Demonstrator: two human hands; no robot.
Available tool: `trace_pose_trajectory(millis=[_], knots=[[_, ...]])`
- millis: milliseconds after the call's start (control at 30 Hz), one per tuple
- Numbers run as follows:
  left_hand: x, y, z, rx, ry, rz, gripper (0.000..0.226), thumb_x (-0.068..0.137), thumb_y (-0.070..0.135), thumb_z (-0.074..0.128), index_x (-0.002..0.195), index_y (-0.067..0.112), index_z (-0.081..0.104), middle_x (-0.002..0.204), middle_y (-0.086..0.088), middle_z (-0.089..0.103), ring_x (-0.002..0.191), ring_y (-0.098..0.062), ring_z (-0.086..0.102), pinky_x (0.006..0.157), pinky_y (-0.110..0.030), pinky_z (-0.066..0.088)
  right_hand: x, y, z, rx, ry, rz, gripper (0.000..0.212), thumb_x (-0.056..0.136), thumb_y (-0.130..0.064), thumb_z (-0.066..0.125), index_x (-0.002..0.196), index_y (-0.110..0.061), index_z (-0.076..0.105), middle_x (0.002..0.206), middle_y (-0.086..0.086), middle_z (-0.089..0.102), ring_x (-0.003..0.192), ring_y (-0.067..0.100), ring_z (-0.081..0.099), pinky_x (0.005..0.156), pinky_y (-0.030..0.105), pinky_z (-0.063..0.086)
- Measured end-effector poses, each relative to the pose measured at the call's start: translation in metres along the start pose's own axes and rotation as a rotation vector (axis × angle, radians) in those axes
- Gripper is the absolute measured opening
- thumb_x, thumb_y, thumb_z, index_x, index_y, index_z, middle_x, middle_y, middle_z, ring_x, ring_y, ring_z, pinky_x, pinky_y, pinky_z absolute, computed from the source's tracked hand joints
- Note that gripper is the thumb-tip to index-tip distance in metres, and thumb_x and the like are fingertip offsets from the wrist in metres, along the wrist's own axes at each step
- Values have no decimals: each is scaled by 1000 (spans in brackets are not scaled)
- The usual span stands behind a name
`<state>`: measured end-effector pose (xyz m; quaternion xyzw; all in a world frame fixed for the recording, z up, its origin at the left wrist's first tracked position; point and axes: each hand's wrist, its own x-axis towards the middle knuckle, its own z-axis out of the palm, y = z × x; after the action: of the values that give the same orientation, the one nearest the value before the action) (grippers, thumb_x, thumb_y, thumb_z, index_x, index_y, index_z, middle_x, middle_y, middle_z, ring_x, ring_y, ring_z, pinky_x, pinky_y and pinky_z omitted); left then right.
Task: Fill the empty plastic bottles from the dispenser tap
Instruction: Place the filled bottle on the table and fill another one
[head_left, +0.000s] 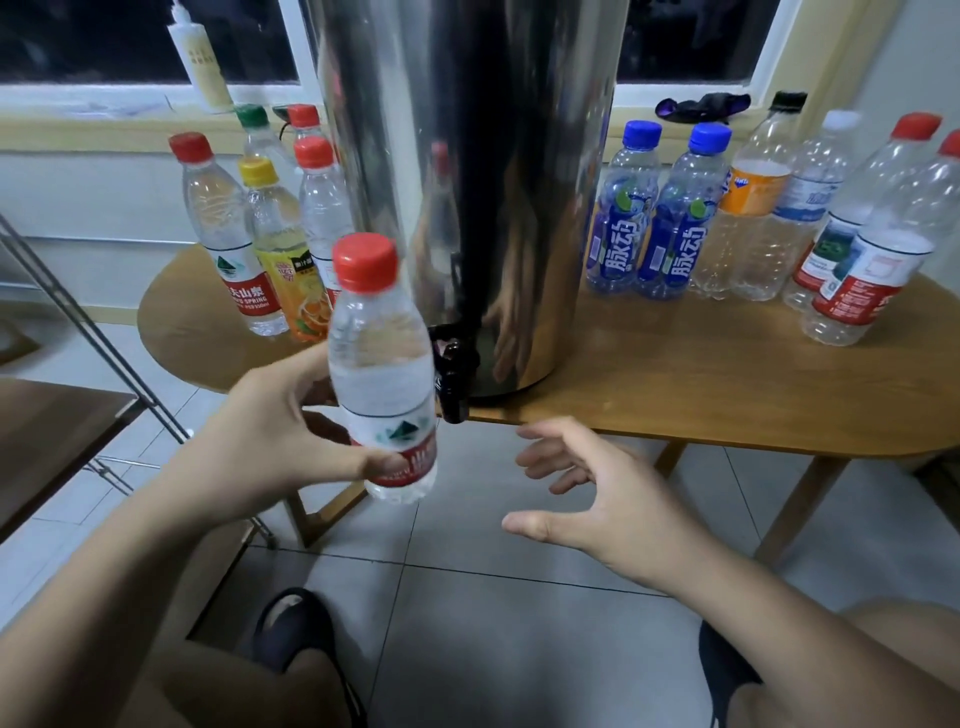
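Just now gripping a small red-capped bottle (382, 374) in the left hand (280, 447), left of centre of the frame; thumb pressed across the red label near the base, fingers curled round the back; held almost upright, cap on, off the table, just left of the black tap (454, 379) and partly overlapping it in view; cannot tell how full. Reaching forward with the right hand (597, 499), lower right of centre, below the table edge; wide open, fingers spread and slightly bent, thumb apart, holding and touching nothing. Behind, at top centre, standing on the wooden table (701, 384): tall steel dispenser (467, 182), tap jutting over the near edge. Grouped on the table left of the dispenser: capped bottles (223, 228) with red, yellow and green tops. Lined up at the right: two blue-capped bottles (621, 228), an orange-labelled bottle (748, 208), then clear bottles (878, 244) with white and red caps, toward the right edge of the frame. Below, grey floor tiles (493, 597).
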<state>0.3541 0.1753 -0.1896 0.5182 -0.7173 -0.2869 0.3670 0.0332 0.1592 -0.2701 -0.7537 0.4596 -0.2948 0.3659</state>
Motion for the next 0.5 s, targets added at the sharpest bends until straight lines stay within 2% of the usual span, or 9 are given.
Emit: trace_pose_trajectory(millis=[100, 200, 267, 367, 500], knots=[[5, -9, -14, -26, 74, -39, 64, 66, 27, 97, 125, 35, 73, 113, 14, 82, 104, -8, 79, 89, -21, 62, 3, 6, 2, -26, 8, 4, 68, 78, -60, 91, 136, -50, 57, 126, -26, 69, 121, 2, 66, 99, 33, 57], [16, -29, -22, -17, 176, -68, 66, 73, 36, 99, 132, 38, 72, 120, 12, 81, 112, -15, 77, 101, -46, 61, 5, 11, 4, -48, 10, 10, 66, 80, -57, 91, 136, -50, 57, 123, -25, 69, 119, 1, 66, 98, 30, 57], [24, -44, -22, -19, 260, -86, 70, 72, 48, 101, 135, 38, 70, 123, 12, 80, 115, -17, 76, 102, -53, 60, 7, 14, 5, -66, 1, 20, 66, 82, -55, 91, 138, -50, 55, 121, -24, 69, 118, 0, 66, 97, 29, 57], [38, -59, -18, -41, 377, -124, 67, 75, 43, 99, 134, 35, 70, 120, 13, 80, 109, -13, 77, 98, -50, 63, 9, 17, 7, -89, -13, 34, 67, 84, -53, 90, 140, -49, 54, 121, -23, 70, 117, -1, 66, 97, 30, 57], [57, -69, -15, -31, 445, -149, 68, 71, 42, 99, 129, 30, 65, 119, 13, 78, 106, -7, 76, 95, -43, 65, 10, 18, 8, -104, -9, 44, 65, 85, -48, 89, 140, -47, 55, 120, -21, 70, 115, -1, 66, 96, 28, 57]])
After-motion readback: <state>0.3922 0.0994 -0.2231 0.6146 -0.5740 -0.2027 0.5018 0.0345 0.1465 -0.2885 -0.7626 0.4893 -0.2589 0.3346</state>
